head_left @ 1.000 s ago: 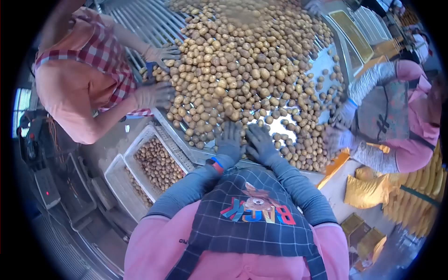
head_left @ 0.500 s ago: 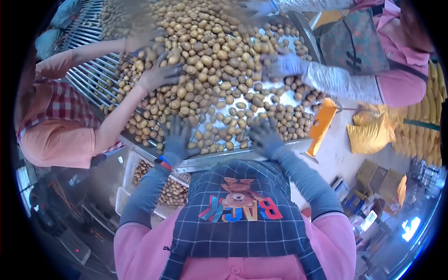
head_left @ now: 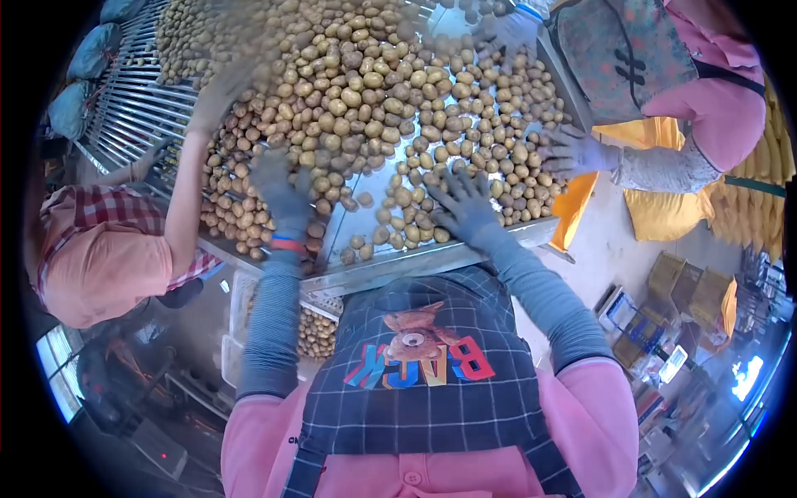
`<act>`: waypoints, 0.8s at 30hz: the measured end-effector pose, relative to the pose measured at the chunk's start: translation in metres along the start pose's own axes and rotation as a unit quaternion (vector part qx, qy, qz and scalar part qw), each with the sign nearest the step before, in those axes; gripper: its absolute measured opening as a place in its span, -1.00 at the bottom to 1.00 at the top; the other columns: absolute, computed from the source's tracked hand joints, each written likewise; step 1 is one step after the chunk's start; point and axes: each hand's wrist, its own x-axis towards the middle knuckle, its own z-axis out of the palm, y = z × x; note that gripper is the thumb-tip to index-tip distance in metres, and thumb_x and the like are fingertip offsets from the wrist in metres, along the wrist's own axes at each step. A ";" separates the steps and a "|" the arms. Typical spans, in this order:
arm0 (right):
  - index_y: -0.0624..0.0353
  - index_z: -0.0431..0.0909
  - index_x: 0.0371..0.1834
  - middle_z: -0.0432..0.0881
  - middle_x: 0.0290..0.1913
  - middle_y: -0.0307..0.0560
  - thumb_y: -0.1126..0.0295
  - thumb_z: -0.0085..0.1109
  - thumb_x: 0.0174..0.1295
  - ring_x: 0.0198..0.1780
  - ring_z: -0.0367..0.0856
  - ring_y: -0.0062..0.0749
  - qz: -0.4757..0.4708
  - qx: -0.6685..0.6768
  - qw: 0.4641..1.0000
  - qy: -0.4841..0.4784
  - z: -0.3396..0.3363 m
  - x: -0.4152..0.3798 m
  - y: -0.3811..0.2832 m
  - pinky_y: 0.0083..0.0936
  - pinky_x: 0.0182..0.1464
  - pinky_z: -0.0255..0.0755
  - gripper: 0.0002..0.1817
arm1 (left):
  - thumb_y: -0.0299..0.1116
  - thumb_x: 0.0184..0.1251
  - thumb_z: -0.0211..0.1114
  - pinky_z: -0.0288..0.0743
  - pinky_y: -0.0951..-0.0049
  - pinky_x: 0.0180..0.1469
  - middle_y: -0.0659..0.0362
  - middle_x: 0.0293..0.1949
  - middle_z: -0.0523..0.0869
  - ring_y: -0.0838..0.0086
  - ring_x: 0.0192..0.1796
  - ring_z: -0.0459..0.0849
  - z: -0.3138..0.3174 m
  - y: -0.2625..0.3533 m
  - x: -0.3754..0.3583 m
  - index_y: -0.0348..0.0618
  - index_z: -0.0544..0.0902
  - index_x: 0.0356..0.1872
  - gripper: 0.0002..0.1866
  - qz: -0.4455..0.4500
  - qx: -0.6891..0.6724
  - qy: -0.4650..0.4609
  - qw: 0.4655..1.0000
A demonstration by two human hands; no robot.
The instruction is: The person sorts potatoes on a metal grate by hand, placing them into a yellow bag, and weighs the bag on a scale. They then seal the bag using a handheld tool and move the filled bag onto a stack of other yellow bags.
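A broad heap of small brown potatoes point(head_left: 353, 95) covers a metal sorting table point(head_left: 427, 264). My left hand point(head_left: 282, 192), in a grey glove, is among the potatoes at the left front; motion smears its fingers, and I cannot make out whether it holds one. My right hand point(head_left: 465, 207), gloved alike, lies palm down with fingers spread over potatoes near the front rim. Between my hands a strip of the pale table surface point(head_left: 342, 232) shows, with a few loose potatoes on it.
A co-worker's blurred hand point(head_left: 217, 100) reaches in from the left; another's gloved hands point(head_left: 573, 153) work at the right. Metal rollers point(head_left: 137, 91) stand at the far left. A crate of potatoes point(head_left: 315, 332) sits below the front rim. Orange sacks point(head_left: 664, 212) lie at right.
My left hand has moved left and farther up the table; my right has shifted slightly up over potatoes. More bare surface shows at the front left. The co-workers' hands have moved apart.
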 end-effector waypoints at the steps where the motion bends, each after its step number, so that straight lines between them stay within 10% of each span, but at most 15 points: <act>1: -0.19 0.37 0.38 0.18 0.51 0.14 -0.02 -0.10 0.41 0.56 0.00 0.10 -0.009 -0.048 0.999 0.001 0.012 -0.008 0.021 0.15 0.53 -0.26 -0.49 | -0.09 0.26 0.29 0.09 -0.10 0.44 -0.12 0.35 0.42 -0.08 0.43 0.28 0.004 -0.032 -0.009 -0.01 0.53 0.26 -0.45 -0.043 0.186 0.000 0.982; 6: -0.16 0.47 0.31 0.18 0.51 0.10 -0.04 -0.11 0.40 0.57 0.00 0.05 0.090 -0.084 0.991 0.058 0.016 0.043 0.062 0.14 0.53 -0.25 -0.51 | 0.27 0.27 0.11 -0.27 -0.45 0.41 -0.11 0.52 0.15 -0.11 0.54 0.08 0.031 -0.023 -0.082 0.02 0.32 0.45 -0.19 -0.085 0.188 -0.135 0.969; 8: -0.10 0.52 0.25 0.21 0.51 0.09 -0.02 -0.07 0.37 0.54 0.06 0.02 0.283 -0.105 0.950 0.078 0.004 0.080 0.021 0.10 0.52 -0.16 -0.52 | 0.26 0.25 0.12 -0.36 -0.46 0.42 -0.08 0.55 0.05 -0.14 0.57 -0.09 0.022 0.034 -0.100 0.04 0.15 0.53 -0.10 -0.090 0.139 -0.199 0.966; 11: 0.05 0.55 0.05 0.51 0.07 0.17 0.19 0.15 0.15 0.17 0.45 0.10 0.097 0.054 0.964 0.243 0.024 0.091 -0.052 -0.05 0.12 0.31 -0.60 | 0.35 0.13 0.22 -0.28 -0.46 0.42 -0.06 0.57 -0.02 -0.26 0.56 -0.19 0.007 0.079 -0.117 0.09 0.13 0.53 0.00 -0.085 0.141 -0.241 0.956; 12: -0.01 0.52 0.12 0.53 0.04 0.14 0.22 0.12 0.16 0.16 0.45 0.09 0.037 -0.006 0.995 0.087 0.014 0.086 -0.085 0.00 0.11 0.30 -0.58 | 0.26 0.16 0.23 -0.25 -0.44 0.43 -0.02 0.56 0.04 -0.24 0.56 -0.16 0.005 0.081 -0.125 0.10 0.17 0.52 -0.06 -0.031 0.101 -0.288 0.952; 14: -0.21 0.35 0.39 0.29 0.45 0.07 -0.07 -0.09 0.37 0.51 0.16 -0.02 -0.198 0.056 0.978 -0.043 0.023 0.029 -0.095 0.21 0.51 -0.22 -0.45 | 0.18 0.19 0.24 -0.22 -0.43 0.43 0.02 0.55 0.09 -0.23 0.56 -0.14 0.011 0.067 -0.152 0.10 0.21 0.51 -0.12 0.022 0.060 -0.331 0.941; 17: -0.29 0.25 0.47 0.16 0.55 -0.14 -0.10 -0.13 0.41 0.59 -0.02 -0.10 -0.169 0.059 0.973 -0.144 0.001 0.005 -0.029 0.16 0.56 -0.45 -0.42 | 0.07 0.15 0.34 -0.16 -0.35 0.46 0.07 0.55 0.11 -0.16 0.57 -0.09 0.025 -0.004 -0.196 0.17 0.22 0.51 -0.12 0.270 0.033 -0.147 0.951; 21: -0.20 0.28 0.47 0.13 0.57 -0.24 0.06 -0.01 0.38 0.57 0.01 -0.05 -0.110 -0.144 0.976 -0.118 -0.016 0.006 0.055 0.14 0.53 -0.28 -0.42 | 0.02 0.12 0.38 -0.17 -0.34 0.46 -0.11 0.54 0.07 -0.14 0.57 -0.08 -0.004 -0.023 -0.188 -0.07 0.13 0.52 -0.03 -0.027 0.016 -0.092 0.995; 24: -0.10 0.39 0.38 0.18 0.52 0.00 0.07 0.07 0.31 0.51 0.07 0.11 0.119 -0.139 0.982 0.054 -0.011 0.036 0.052 0.09 0.52 -0.16 -0.44 | 0.14 0.18 0.27 -0.23 -0.35 0.46 -0.23 0.53 0.02 -0.21 0.56 -0.10 -0.012 0.017 -0.151 -0.23 0.07 0.52 0.00 -0.192 0.078 -0.166 0.964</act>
